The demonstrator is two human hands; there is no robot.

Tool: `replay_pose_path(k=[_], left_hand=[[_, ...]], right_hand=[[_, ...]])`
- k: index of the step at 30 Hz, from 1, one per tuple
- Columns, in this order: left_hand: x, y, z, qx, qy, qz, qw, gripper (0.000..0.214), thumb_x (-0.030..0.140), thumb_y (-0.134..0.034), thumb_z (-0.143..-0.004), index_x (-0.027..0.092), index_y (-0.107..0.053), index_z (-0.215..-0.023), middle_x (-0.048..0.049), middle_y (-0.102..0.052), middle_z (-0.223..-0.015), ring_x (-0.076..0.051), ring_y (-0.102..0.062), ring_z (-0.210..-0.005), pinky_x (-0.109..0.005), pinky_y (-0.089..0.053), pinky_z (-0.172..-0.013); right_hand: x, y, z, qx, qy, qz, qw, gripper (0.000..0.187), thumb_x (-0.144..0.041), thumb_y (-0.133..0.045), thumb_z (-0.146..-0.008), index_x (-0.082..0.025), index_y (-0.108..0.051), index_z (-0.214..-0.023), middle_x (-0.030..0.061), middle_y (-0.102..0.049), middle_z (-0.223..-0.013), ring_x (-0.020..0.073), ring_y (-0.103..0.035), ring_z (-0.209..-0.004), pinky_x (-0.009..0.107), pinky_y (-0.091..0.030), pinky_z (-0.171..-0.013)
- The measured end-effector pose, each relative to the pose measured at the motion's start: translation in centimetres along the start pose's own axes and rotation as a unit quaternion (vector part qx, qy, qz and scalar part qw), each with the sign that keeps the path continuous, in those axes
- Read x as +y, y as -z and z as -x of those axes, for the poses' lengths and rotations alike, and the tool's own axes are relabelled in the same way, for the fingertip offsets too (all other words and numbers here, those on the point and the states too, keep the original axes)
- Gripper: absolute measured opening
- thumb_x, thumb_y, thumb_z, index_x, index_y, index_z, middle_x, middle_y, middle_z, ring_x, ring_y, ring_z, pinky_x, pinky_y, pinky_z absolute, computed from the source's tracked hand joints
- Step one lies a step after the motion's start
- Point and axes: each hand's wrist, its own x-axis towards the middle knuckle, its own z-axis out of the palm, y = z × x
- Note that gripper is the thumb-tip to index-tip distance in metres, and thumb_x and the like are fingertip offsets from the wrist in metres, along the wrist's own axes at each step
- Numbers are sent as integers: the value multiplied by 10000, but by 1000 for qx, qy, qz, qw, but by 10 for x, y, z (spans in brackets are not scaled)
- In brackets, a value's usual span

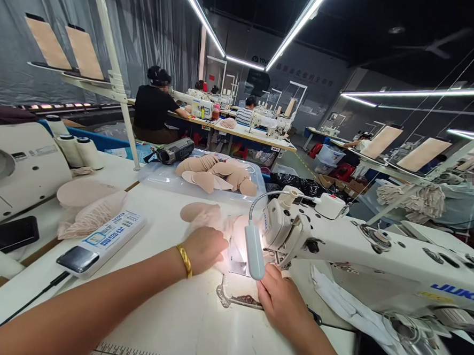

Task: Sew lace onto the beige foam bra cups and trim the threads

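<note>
My left hand [203, 248], with a gold bangle on the wrist, lies on a beige fabric piece [207, 214] on the white table, its fingers pointing toward the needle of the white sewing machine [387, 264]. The fingers are washed out by the machine's lamp [255, 250]. My right hand [280, 298] rests just before the needle area, below the lamp, with its fingertips hidden behind the lamp head.
A clear tray [165, 177] with several beige pads stands behind the work. A white control box [104, 242], a dark phone [9, 233], thread cones [80, 151] and another machine [15, 164] lie left. Other people sew at tables further back.
</note>
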Motion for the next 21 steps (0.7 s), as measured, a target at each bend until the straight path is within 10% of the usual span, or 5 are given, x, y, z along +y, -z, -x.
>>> replay_pose_path(k=[7, 21], left_hand=[[51, -11, -2, -1, -84, 43, 996, 185, 129, -602, -912, 201, -602, -741, -23, -644, -773, -197, -578, -717, -311, -479, -706], [59, -22, -11, 18, -36, 7, 999, 192, 281, -597, -974, 172, -657, -827, -89, -665, -838, -260, -590, -806, -381, -475, -718]], right_hand=[[-1, 3, -1, -10, -13, -4, 1000, 224, -138, -421, -991, -250, -616, -984, 23, -613, -856, 197, -578, -671, 280, -377, -529], [7, -5, 3, 2, 2, -4, 1000, 291, -166, -398, -1011, -250, -659, -1107, 52, -690, -895, 223, -647, -683, 302, -443, -538]])
